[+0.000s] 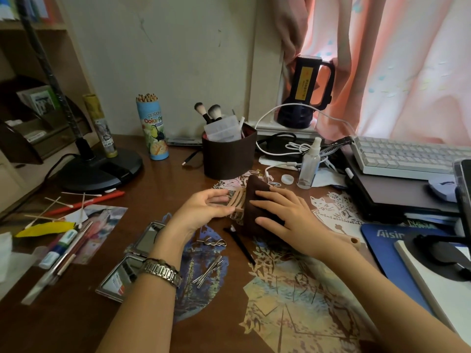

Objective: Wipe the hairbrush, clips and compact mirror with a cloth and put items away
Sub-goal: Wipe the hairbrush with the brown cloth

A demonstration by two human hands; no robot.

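Note:
A wooden hairbrush lies across the middle of the desk, its teeth showing at the left. Its holed handle end sticks out past my right forearm. My left hand holds the toothed end between fingers and thumb. My right hand grips a dark brown cloth folded over the brush's middle, fingers on top and thumb below. An open compact mirror lies under my left wrist. A silver clip, a black clip and several bobby pins lie between my arms.
A dark brown cup with makeup brushes stands behind the hands, a small spray bottle to its right. Keyboard, laptop and blue mouse pad fill the right side. Lamp base, cotton swabs and pens lie at the left.

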